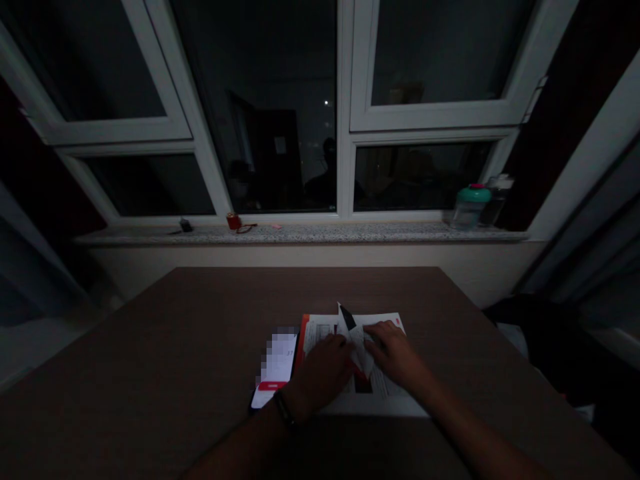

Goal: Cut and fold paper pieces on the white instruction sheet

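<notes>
Both my hands are at a white, printed, folded paper flap with dark and red patches [361, 341], which stands tilted up over the middle of a white printed booklet with an orange-red left edge [373, 403]. Booklet lies flat on the brown wood-grain tabletop [175, 360].

Left hand [325, 365], black band [285, 408] on the wrist: fingers curled at the flap's left side. Right hand [393, 350]: fingertips at its right side. Hands close, not touching; can't tell if either pinches the paper, tips partly hidden.

In the way: black-edged phone with a lit white screen [281, 357], just left of the booklet, by my left wrist. My left hand also covers part of the page.

Farther off, on the speckled grey stone windowsill [310, 233]: small dark object [185, 225], small red item [233, 221], clear bottle with teal lid [471, 203], clear bottle with white cap [499, 193]. All well apart from my hands.
</notes>
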`<state>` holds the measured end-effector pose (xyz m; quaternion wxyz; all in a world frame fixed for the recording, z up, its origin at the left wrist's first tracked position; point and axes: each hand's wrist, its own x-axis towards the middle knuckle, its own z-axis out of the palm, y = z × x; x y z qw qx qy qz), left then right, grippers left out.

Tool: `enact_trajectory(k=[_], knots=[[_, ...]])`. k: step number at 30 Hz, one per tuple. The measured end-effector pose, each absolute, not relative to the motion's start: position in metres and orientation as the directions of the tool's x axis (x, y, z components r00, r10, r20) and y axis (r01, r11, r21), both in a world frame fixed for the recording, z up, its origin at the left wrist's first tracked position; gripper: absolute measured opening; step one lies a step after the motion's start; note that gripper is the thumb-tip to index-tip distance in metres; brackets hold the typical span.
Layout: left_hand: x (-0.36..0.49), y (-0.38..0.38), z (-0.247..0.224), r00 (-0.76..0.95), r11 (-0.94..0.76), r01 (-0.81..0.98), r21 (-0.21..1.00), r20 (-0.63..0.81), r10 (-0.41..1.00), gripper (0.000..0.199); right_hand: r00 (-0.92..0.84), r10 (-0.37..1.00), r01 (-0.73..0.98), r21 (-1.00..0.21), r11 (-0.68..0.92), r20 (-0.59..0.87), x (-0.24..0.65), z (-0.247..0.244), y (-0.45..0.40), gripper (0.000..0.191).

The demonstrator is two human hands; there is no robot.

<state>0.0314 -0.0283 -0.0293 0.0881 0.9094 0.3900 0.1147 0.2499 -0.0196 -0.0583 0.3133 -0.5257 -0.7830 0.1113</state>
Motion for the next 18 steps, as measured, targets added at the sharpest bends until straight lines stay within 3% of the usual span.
enact_trajectory(k=[8,14,16,18], knots=[[0.034,-0.031,-0.025,0.702,-0.709,0.633,0.311,0.155,0.695,0.042,-0.198,0.904,0.574,-0.703,0.420,0.378,0.245,-0.056,-0.024,0.035],[0.037,-0.036,-0.018,0.761,-0.756,0.531,0.383,0.178,0.624,0.060,-0.174,0.874,0.540,-0.698,0.469,0.453,0.247,-0.053,-0.026,0.039],[0.037,-0.036,-0.015,0.753,-0.757,0.535,0.374,0.194,0.628,0.052,-0.194,0.856,0.562,-0.661,0.497,0.479,0.247,-0.051,-0.027,0.037],[0.036,-0.035,-0.013,0.691,-0.708,0.617,0.343,0.195,0.696,0.030,-0.236,0.847,0.572,-0.636,0.517,0.477,0.247,-0.049,-0.029,0.035]])
